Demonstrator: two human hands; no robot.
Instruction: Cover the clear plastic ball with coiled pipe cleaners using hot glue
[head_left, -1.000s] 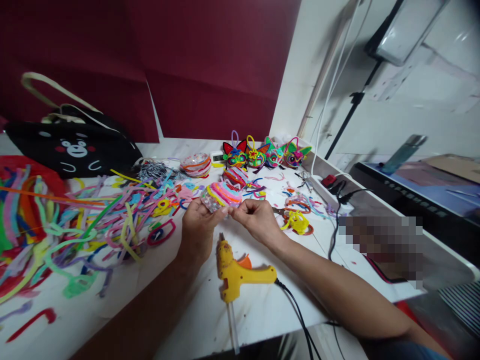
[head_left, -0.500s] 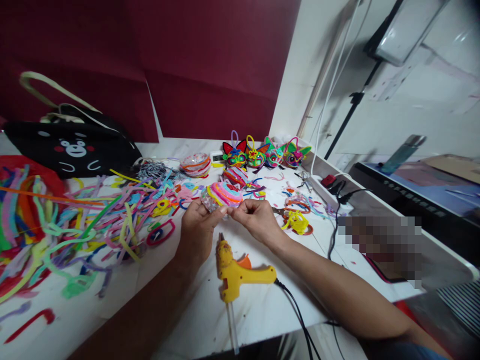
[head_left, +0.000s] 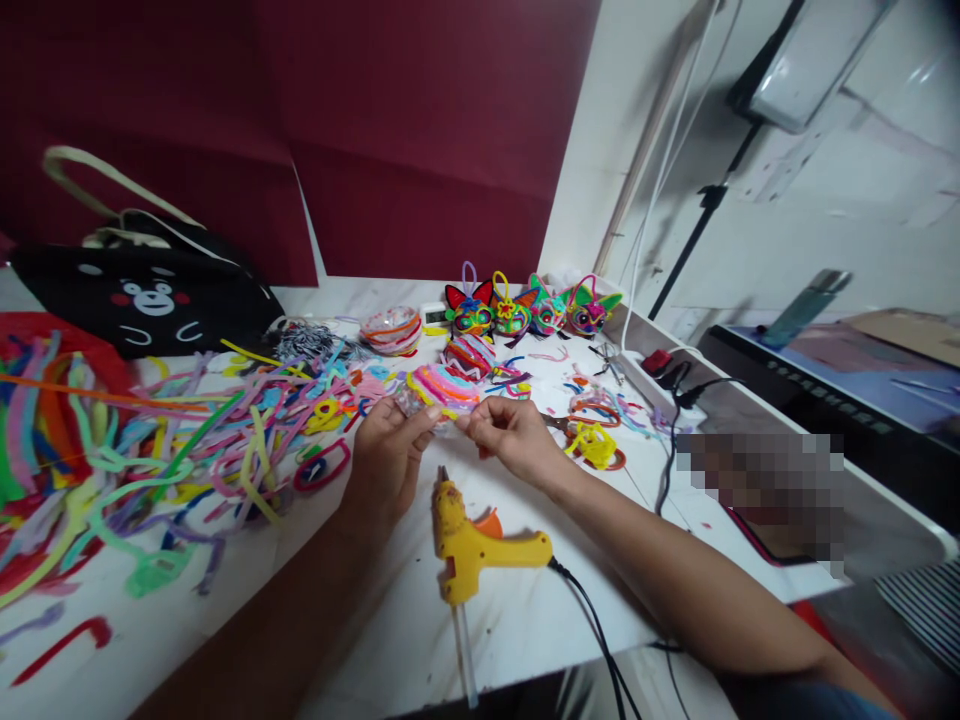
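Observation:
My left hand [head_left: 386, 455] is closed round the left side of a clear ball [head_left: 444, 385] banded with pink, orange, yellow and blue pipe cleaners. The thumb lies along its near side. At the ball's near right edge, my right hand [head_left: 514, 440] pinches with thumb and forefinger where a yellow pipe cleaner [head_left: 450, 414] runs; its end is hidden by the fingertips. Just below both hands a yellow hot glue gun [head_left: 469, 550] lies on the white table, nozzle pointing away, a clear glue stick [head_left: 465, 655] sticking out of its back.
Loose pipe cleaners [head_left: 225, 430] spread across the left. Several finished lion-head ornaments [head_left: 511, 308] stand at the back, near two more banded balls [head_left: 391, 330]. Orange-handled scissors [head_left: 619, 460] lie right, partly under a yellow pipe-cleaner piece [head_left: 596, 445]. A black bag [head_left: 150, 300] stands back left.
The ball has tilted slightly in my left hand, and the left thumb has shifted left. My right hand stays pinched at the edge, its fingers slightly lower. The glue gun has not moved.

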